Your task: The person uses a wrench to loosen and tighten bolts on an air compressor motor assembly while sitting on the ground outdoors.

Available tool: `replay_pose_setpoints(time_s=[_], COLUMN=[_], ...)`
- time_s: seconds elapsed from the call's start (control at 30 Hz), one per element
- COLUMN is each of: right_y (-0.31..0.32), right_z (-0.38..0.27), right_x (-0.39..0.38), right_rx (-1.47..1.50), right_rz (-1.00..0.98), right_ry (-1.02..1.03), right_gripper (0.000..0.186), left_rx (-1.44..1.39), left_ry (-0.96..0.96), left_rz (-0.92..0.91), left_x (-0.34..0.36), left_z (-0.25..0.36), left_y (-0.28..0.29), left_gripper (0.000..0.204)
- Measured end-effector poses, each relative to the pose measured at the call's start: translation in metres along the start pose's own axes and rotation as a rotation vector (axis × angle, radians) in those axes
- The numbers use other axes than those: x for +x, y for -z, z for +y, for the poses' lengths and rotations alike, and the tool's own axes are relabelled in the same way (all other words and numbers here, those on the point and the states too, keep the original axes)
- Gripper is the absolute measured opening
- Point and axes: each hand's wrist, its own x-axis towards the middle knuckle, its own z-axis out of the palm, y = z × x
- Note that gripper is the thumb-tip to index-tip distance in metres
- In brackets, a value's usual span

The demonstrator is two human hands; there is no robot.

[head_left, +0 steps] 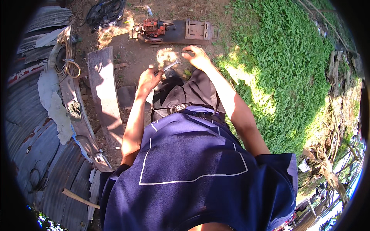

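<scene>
In the head view, the left hand (149, 79) is closed around the shank of a silver metal wrench (172, 64). Its forked end is left free and slants up toward the right hand (198, 58), a grip that seems suited to offering that end to a fastener. The right hand is partly open, thumb and forefinger curved toward each other with a gap between them; a tiny part could be pinched there, but at this scale I cannot tell. The hands are apart, with the wrench tip in the space between them, above the dark trousers (181, 94).

Just beyond the hands, a long, dark, rusty metal tank (175, 34) lies across the bare soil. A red finned pump (151, 27) sits on its left end, and a rust-brown slotted plate (197, 29) on its right, the slots presumably there so that something bolted down can be shifted. Neither hand touches the tank.

To the left, a weathered grey-brown plank (101, 75) lies lengthwise beside grey corrugated metal sheets (29, 106). Low green plants (289, 73) cover the ground at right.
</scene>
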Motion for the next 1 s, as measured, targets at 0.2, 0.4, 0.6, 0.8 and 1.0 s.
replay_pose_setpoints(time_s=[0.2,0.4,0.6,0.8,1.0], right_y=[0.009,0.017,0.013,-0.035,-0.129], right_z=[-0.04,-0.001,0.012,0.087,0.227], right_x=[0.004,-0.002,0.012,0.046,0.133], right_rx=[-0.319,-0.195,-0.183,-0.12,0.006], right_rz=[-0.307,-0.24,-0.454,-0.611,-0.486], right_ry=[0.36,0.285,0.1,-0.197,-0.229], right_gripper=[0.036,0.03,0.026,0.036,0.04], left_rx=[-0.034,-0.602,-0.917,-1.172,-1.238], left_ry=[-0.149,0.078,0.288,0.306,0.306], left_rz=[0.007,0.077,0.213,0.122,0.221], left_x=[0.03,0.041,0.058,0.124,0.272], left_z=[0.043,0.028,0.017,-0.045,-0.106], left_y=[0.008,-0.017,-0.055,-0.121,-0.201], left_gripper=[0.034,0.024,0.038,0.023,0.027])
